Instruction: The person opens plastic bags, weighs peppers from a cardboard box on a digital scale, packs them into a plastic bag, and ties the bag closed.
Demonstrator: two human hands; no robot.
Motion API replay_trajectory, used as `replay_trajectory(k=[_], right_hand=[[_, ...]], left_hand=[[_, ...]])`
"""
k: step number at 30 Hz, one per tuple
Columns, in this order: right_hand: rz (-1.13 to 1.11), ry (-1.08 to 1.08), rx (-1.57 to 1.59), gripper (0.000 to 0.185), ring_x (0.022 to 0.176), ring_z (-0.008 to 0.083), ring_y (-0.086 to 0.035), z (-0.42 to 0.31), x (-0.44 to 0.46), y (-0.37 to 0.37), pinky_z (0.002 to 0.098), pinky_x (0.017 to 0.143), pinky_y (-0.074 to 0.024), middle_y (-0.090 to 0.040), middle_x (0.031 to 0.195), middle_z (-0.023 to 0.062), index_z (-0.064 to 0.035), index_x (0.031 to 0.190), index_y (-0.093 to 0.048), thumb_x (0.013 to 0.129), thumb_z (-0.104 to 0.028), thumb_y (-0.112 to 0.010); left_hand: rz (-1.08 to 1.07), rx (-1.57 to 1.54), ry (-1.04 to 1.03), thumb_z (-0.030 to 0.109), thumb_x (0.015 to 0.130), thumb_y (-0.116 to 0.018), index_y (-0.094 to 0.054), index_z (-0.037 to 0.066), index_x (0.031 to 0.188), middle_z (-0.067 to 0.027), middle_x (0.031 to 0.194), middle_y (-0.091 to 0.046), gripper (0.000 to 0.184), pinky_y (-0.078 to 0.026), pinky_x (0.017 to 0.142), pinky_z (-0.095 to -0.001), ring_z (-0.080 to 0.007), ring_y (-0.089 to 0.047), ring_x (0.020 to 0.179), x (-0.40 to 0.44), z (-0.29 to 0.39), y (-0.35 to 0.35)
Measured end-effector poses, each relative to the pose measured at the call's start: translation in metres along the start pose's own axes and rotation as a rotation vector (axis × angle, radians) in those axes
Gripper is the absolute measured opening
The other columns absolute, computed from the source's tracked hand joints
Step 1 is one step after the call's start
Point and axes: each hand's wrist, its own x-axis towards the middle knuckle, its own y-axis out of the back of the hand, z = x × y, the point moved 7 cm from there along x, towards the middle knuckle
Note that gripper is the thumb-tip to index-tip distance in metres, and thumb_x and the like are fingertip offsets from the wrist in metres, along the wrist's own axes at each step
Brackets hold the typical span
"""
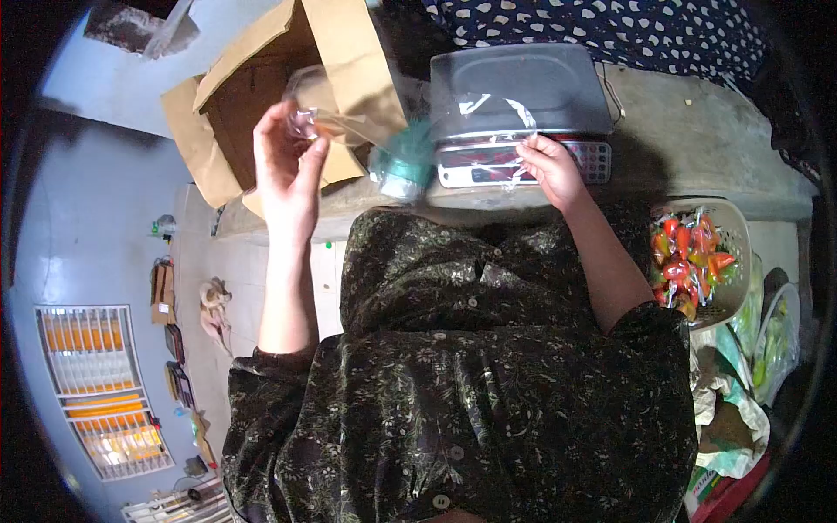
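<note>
Left hand: ten o'clock, half-curled, clear plastic between fingers and thumb
Right hand: two o'clock, pinching clear film over scale
Box: eleven o'clock
Peppers: three o'clock, in basket

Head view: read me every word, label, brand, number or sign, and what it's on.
No text is readable.
Dark grey digital scale with white-edged panel: markings too small.
Green-and-white printed item, lower right: lettering blurred.
Brown cardboard box by the wall: pale patch, too small to read.
</note>
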Motion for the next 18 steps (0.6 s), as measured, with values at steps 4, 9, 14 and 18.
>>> replay_trajectory(k=[4,9,14,18], right_hand=[[-0.084,-0.006,0.027,0.010,0.069,0.0042,-0.045,0.002,0.001,-0.001,0.0206,0.065,-0.0383,-0.052,0.077,-0.0045,-0.0076,0.087,-0.059,0.092,-0.016,-0.056],[-0.190,-0.115,-0.263,0.010,0.073,0.0069,-0.053,0.012,-0.007,-0.023,0.0235,0.070,-0.0433,-0.058,0.078,-0.0018,-0.0055,0.082,-0.061,0.088,-0.014,-0.060],[-0.506,-0.168,-0.391,0.007,0.076,0.0055,-0.051,0.034,-0.022,-0.067,0.0223,0.071,-0.0422,-0.058,0.079,-0.0032,-0.0032,0.080,-0.060,0.083,-0.009,-0.064],[-0.494,-0.178,-0.422,0.021,0.067,0.0033,-0.046,0.032,-0.030,-0.071,0.0213,0.063,-0.0400,-0.053,0.069,-0.0056,-0.0033,0.070,-0.057,0.085,-0.015,-0.064]], left_hand=[[0.108,0.434,-0.335,0.004,0.077,-0.067,-0.033,0.003,0.130,-0.0130,0.124,-0.041,0.063,-0.040,0.089,-0.0332,-0.0212,-0.045,0.105,-0.004,0.029,-0.026],[-0.351,0.477,-0.364,0.007,0.074,-0.066,-0.053,0.003,0.105,-0.0145,0.099,-0.055,0.033,-0.042,0.086,-0.0364,-0.0275,-0.054,0.099,-0.042,0.027,-0.104],[-0.706,0.447,0.312,0.026,0.078,-0.071,-0.052,0.004,0.089,-0.0115,0.085,-0.058,0.031,-0.047,0.074,-0.0333,-0.0209,-0.059,0.081,-0.098,-0.066,-0.154],[-0.681,0.205,0.547,0.026,0.075,-0.076,-0.051,0.004,0.085,-0.0073,0.078,-0.059,0.035,-0.045,0.073,-0.0291,-0.0103,-0.053,0.079,-0.112,-0.095,-0.158]])
